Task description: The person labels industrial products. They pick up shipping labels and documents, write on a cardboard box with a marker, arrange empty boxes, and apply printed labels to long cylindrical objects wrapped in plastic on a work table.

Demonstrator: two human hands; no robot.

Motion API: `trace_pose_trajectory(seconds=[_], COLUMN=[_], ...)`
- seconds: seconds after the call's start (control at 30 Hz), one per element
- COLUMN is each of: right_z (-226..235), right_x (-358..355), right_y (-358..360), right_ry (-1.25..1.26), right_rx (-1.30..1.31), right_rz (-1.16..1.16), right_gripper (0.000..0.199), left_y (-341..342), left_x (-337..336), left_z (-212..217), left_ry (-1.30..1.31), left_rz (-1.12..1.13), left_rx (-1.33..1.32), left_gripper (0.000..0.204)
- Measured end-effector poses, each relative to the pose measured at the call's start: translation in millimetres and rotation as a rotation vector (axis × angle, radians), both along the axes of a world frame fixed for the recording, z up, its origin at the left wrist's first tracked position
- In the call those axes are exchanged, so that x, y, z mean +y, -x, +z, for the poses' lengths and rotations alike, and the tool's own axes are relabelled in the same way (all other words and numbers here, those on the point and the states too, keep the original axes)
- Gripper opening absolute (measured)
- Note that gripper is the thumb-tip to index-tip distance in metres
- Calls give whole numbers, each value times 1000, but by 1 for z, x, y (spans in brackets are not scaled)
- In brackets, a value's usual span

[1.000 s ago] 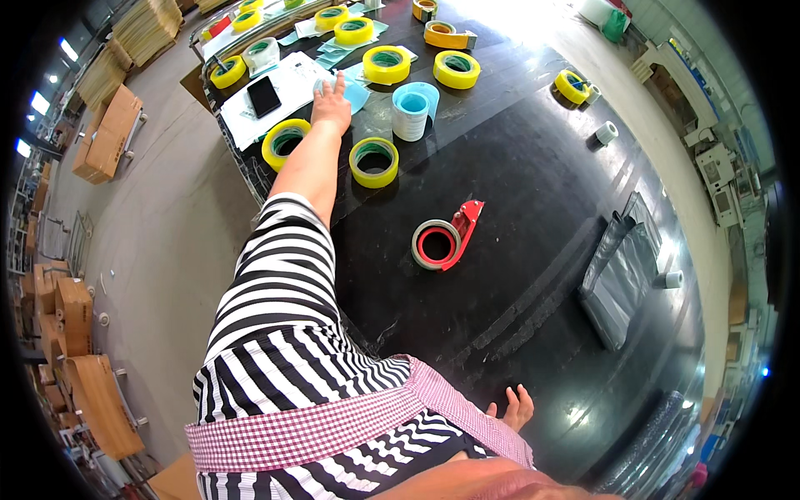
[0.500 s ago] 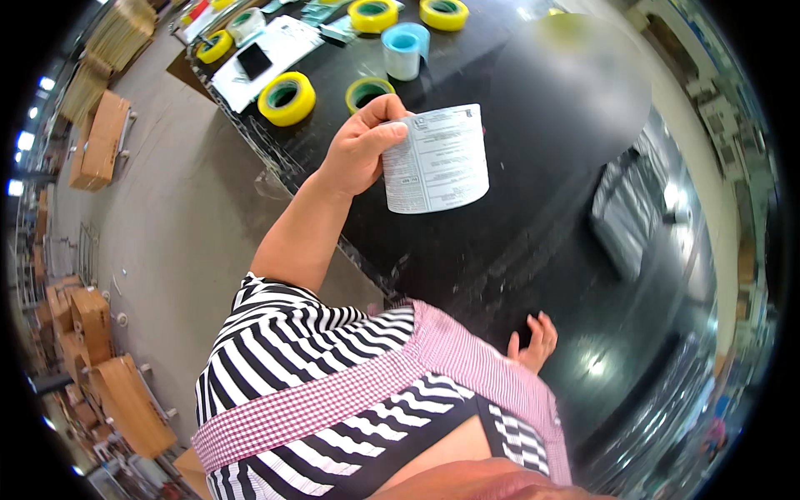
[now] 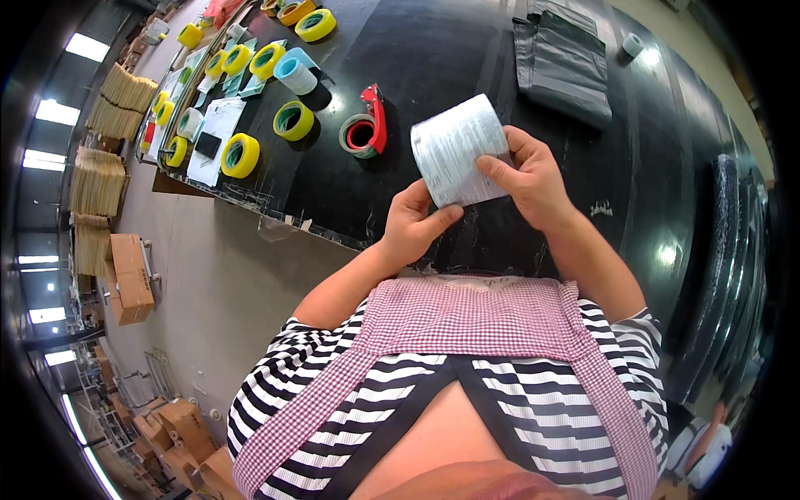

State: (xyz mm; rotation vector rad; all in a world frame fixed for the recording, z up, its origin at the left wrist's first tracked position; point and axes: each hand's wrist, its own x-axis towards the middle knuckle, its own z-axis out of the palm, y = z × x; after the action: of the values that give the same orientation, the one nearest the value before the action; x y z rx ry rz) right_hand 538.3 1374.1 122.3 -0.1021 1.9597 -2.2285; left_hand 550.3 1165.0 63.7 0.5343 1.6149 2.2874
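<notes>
Between both hands, over the black table (image 3: pixel 333 192), is a curved white printed label (image 3: pixel 458 150) covered in small text. I cannot tell whether it is a full roll or a curled strip. My left hand (image 3: pixel 418 223) pinches its lower left edge, thumb in front. On the right edge, my right hand (image 3: pixel 533 179) grips it, thumb across the printed face and fingers behind. To the left of the label lies a red tape dispenser (image 3: pixel 375 121) with a roll in it.
Several yellow tape rolls (image 3: pixel 240 156) stand at the left, with a light blue roll (image 3: pixel 296 73), white papers (image 3: pixel 218 125) and a dark phone (image 3: pixel 207 145). Folded black plastic bags (image 3: pixel 562 67) lie at the far right. Wrapped dark rolls (image 3: pixel 708 275) line the right edge.
My right hand has come up from the table and taken hold of the label's right edge. My left hand has shifted to its lower left edge. The view has turned.
</notes>
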Motion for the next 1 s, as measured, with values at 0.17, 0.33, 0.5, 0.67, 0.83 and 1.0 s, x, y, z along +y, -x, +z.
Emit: trace_pose_trajectory(seconds=[0.17,0.33,0.5,0.67,0.83,1.0], right_z=[17,26,23,24,28,29], right_x=[28,43,50,49,61,89], right_y=[-19,-26,-30,-31,-31,-44], right_ry=[-142,-243,-203,-181,-285,-291], right_rx=[210,246,233,223,178,59], right_rz=[147,186,171,165,192,96], right_gripper=[45,59,64,65,62,57], left_y=[-7,-11,-15,-18,-17,-5], left_x=[7,23,30,32,28,15], left_z=[13,31,35,36,34,27], left_ry=[-393,-352,-258,-253,-283,-411], left_rz=[-146,-13,12,45,148,247], left_rx=[-217,-250,-235,-232,-202,-284], left_gripper=[52,32,27,25,22,25])
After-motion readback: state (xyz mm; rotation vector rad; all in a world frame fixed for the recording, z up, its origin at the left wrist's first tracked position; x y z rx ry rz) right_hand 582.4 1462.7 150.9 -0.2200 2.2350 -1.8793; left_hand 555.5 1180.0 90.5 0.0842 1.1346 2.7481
